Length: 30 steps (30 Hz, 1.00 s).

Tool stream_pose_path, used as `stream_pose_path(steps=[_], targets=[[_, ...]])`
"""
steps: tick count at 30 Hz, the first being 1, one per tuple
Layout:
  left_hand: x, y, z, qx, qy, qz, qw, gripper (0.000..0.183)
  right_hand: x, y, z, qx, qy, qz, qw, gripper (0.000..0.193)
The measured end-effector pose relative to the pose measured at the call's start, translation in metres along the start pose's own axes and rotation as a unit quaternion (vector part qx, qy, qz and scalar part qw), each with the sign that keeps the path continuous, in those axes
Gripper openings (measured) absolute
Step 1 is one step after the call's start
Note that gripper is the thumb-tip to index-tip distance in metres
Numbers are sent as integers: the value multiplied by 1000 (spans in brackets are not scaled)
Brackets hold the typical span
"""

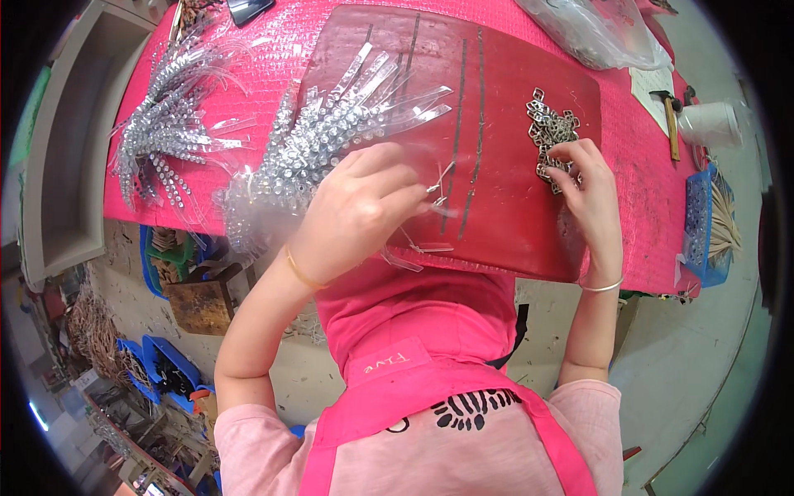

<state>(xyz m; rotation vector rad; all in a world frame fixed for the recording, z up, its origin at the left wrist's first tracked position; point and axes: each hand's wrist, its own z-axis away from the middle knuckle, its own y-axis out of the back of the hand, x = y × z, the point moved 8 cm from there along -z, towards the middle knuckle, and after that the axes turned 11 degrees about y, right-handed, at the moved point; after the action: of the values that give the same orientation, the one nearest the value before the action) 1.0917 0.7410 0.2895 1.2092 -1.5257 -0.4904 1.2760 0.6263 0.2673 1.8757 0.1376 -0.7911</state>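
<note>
hands apart. right hand (591,178) at metal buckles (552,128) on red board's (517,219) right side, thumb and finger parted; left hand (364,202) blurred, perhaps gripping, can't tell, beside silvery strips (318,136) across board's left edge.

Hammer (673,139) near blue basket (695,219)

In front of me stood a table (645,194) under shiny pink sheeting. To my left was a pale, hollow cabinet-like unit (37,198). Below, a brown wooden box (198,306) and blue bins (169,351) cluttered that side. On my right, pale grey floor (670,364) spread out; at far left glowed a narrow white light (39,417).
</note>
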Motion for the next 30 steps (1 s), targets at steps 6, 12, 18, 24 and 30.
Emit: stream_pose_path(steps=[6,12,18,24,30], targets=[[-20,4,-11,19,143,177,974,18,3,-12,6,0,-9,1,1000,11],[-43,-21,-18,-57,307,411,856,15,-4,-9,7,152,-45,-186,970,5],[-53,-29,-19,-87,373,462,800,18,-7,-18,-7,170,-58,-232,956,9],[-54,-36,-15,-85,378,521,760,18,-54,-67,-18,-2,-82,-536,840,17],[-56,-36,-15,-88,374,512,768,17,-55,-81,-17,21,-111,-579,807,17]])
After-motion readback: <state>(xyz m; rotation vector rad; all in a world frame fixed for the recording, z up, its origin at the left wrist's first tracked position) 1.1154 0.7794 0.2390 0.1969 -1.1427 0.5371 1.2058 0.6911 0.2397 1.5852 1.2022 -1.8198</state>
